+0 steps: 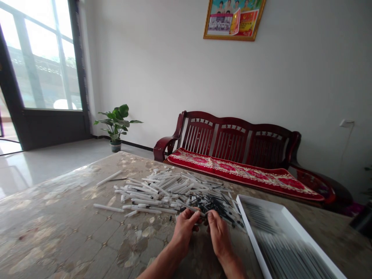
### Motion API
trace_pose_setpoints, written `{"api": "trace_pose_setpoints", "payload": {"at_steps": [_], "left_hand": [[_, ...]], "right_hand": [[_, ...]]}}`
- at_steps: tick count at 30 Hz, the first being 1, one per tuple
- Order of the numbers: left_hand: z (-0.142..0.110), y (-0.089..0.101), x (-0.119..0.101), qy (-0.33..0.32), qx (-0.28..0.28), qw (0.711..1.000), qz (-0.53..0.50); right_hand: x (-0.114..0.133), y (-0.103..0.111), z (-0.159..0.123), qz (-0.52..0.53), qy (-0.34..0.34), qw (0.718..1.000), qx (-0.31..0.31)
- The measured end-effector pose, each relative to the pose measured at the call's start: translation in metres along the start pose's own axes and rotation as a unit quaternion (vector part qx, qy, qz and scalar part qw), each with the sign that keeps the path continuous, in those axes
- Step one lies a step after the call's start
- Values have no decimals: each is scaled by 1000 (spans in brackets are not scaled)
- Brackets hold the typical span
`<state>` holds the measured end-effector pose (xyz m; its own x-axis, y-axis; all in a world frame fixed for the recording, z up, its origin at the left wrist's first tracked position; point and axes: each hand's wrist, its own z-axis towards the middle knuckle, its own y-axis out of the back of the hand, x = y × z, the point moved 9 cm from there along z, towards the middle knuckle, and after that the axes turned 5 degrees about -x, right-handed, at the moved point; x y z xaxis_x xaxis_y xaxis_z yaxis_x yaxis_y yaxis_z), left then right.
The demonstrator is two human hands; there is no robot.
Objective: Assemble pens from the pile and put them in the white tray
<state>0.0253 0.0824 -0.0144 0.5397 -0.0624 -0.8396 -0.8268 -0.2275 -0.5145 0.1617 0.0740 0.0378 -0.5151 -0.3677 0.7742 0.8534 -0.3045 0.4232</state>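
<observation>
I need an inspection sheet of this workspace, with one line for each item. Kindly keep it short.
Surface: patterned beige table top.
Job's things: heap of white pen barrels with dark slender pieces near the hands; white tray holding blurred rows of dark pieces.
Clutter: dark object at the right edge, cut off.
Hands: left hand holds a white barrel; right hand is beside it, its hold unclear.
Cables: thin white cord below a wall socket.
Surroundings: red-cushioned wooden bench, potted plant, framed picture, glazed door.
</observation>
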Motion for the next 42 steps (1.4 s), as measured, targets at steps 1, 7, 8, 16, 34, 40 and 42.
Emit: {"api": "trace_pose_setpoints", "payload": {"at_steps": [1,7,8,16,34,40,42], "left_hand": [[1,0,0,0,-1,1000,0],[2,0,1,-8,3,1000,22],[2,1,1,-9,-1,1000,23],[0,-3,1,-11,16,1000,25],[-1,-7,-3,-36,25,997,56],[0,-10,-3,-65,46,992,95],[0,-13,-3,-68,61,988,128]], "right_hand": [[0,0,0,-1,3,1000,-2],[-4,0,0,-7,-7,1000,-13],[-4,-1,0,-3,-7,1000,-7],[-8,-2,-2,-14,-11,1000,-11],[-13,-5,-3,4,-39,999,10],[-15,-15,-4,48,-49,996,55],[-21,-19,-4,77,-73,992,63]]}}
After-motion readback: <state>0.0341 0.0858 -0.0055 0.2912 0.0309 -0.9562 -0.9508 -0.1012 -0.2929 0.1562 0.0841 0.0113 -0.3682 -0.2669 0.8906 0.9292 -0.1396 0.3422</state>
